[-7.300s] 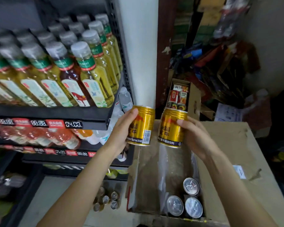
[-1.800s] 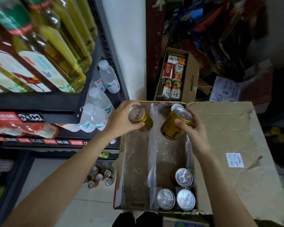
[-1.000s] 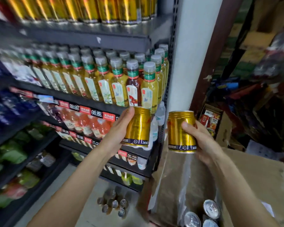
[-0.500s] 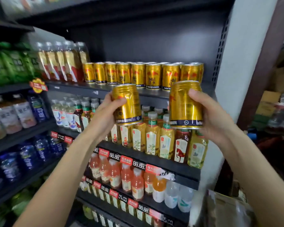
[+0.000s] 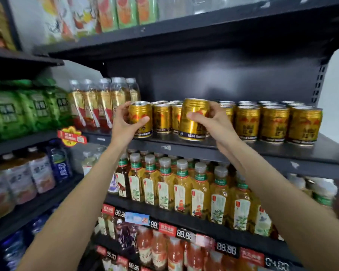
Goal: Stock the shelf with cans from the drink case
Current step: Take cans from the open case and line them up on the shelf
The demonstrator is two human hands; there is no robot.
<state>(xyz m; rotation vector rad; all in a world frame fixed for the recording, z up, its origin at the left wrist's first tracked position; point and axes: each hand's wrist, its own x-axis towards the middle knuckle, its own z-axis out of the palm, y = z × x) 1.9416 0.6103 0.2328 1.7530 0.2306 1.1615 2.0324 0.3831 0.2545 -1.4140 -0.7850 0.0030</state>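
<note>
My left hand (image 5: 125, 124) grips a gold can (image 5: 142, 116) at the left end of the can row, its base at the dark shelf (image 5: 233, 148). My right hand (image 5: 211, 122) grips a second gold can (image 5: 194, 118), tilted slightly, at the shelf's front edge just before the row. Several more gold cans (image 5: 272, 124) stand in rows along the shelf to the right and behind. The drink case is out of view.
Tall bottles with gold-and-red labels (image 5: 104, 102) stand left of the cans. Yellow tea bottles (image 5: 184, 188) fill the shelf below, red drinks (image 5: 159, 249) lower still. Green packs (image 5: 24, 108) sit at left, cartons (image 5: 106, 14) on top. Bare shelf lies in front of the cans.
Both hands have carried their cans from in front of the shelving up and forward to the can shelf. The view has tilted up, and the case has dropped out of sight.
</note>
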